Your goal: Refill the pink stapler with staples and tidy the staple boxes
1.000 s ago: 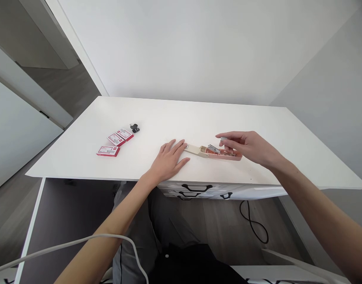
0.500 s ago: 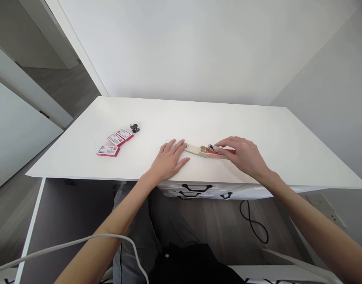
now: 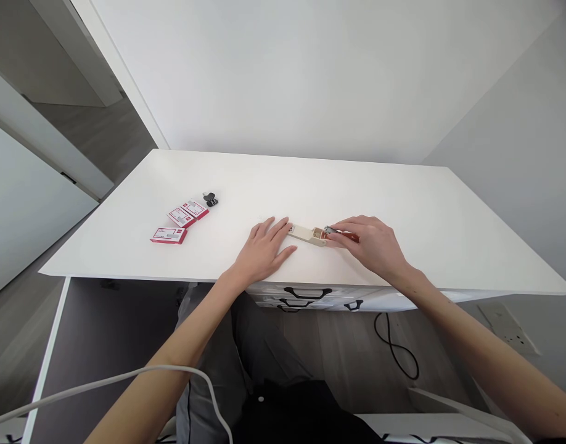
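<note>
A cream and orange stapler (image 3: 305, 234) lies opened out on the white desktop (image 3: 274, 185), just ahead of me. My left hand (image 3: 259, 251) rests flat with its fingers spread, the fingertips at the cream end of the stapler. At the other end my right hand (image 3: 372, 245) is closed, thumb and fingers pinching around the metal part (image 3: 330, 230) of the stapler. That hand covers most of the orange half. Whether loose staples are in its fingers, I cannot tell.
Several small red and white boxes (image 3: 169, 235) lie at the left of the desktop. Behind them sits a small black object (image 3: 211, 199). Drawers with black handles (image 3: 307, 293) are below the front edge. A white cable (image 3: 144, 370) crosses over my left forearm.
My right hand has moved slightly left along the stapler, its fingers now nearer the hinge and covering more of the metal part. My left hand has stayed in place.
</note>
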The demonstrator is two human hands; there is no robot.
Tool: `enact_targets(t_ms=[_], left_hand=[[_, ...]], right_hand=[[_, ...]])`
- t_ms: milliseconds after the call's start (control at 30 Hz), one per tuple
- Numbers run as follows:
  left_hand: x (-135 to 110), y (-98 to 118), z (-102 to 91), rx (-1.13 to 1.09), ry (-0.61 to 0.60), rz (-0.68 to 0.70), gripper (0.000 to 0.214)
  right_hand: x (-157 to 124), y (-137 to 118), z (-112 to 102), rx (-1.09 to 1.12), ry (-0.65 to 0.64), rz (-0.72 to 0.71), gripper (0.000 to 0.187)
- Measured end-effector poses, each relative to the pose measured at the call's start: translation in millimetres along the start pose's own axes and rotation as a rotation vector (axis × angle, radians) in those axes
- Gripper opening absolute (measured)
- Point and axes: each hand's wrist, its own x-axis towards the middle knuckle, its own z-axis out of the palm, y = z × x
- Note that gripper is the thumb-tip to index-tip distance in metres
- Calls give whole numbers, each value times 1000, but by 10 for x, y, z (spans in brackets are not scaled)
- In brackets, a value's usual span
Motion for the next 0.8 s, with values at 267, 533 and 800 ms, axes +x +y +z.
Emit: enact_targets(t_ms=[267, 533, 800], left_hand=[[-10, -3, -4, -1, 1, 3, 65], [-5, -5, -4, -27, -3, -1, 64], [-5, -9, -8, -47, -1, -3, 63]], right_hand=[[-227, 186, -215, 92, -33, 24, 46], [-395, 306, -180, 558, -46, 413, 55], [-68, -41, -149, 676, 69, 346, 44]])
